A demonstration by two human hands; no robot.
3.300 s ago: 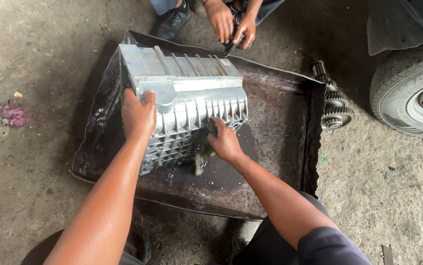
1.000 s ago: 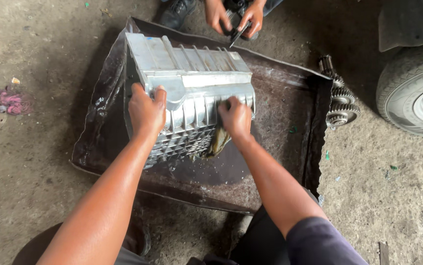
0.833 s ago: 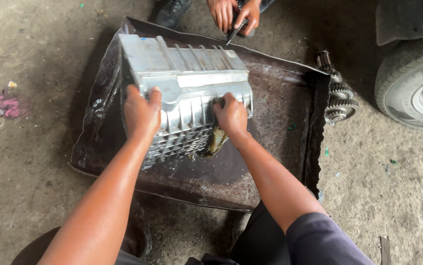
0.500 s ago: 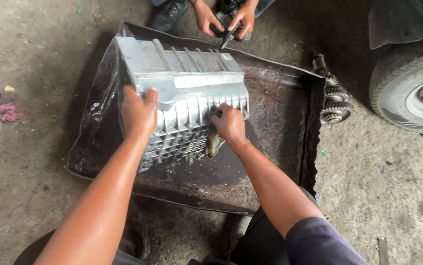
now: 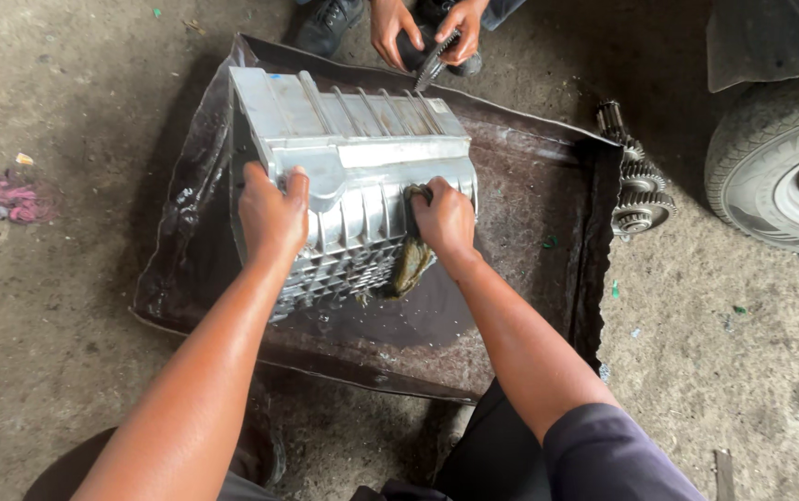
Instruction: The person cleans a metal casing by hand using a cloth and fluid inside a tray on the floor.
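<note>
Both arms reached forward over a dark metal tray [image 5: 529, 306], the left hand [image 5: 272, 215] clamped palm-down on the ribbed aluminium casing [image 5: 353, 176] standing in it, while the right hand [image 5: 444, 218] beside it pressed a grimy rag [image 5: 411, 264], gripped in curled fingers, against the casing's near face.

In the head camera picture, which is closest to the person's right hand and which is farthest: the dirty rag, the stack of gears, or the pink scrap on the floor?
From the right hand:
1. The dirty rag, held in that hand against the ribbed metal casing.
2. The stack of gears, off to the right, just past the tray's edge.
3. The pink scrap, far left on the concrete floor.
</note>
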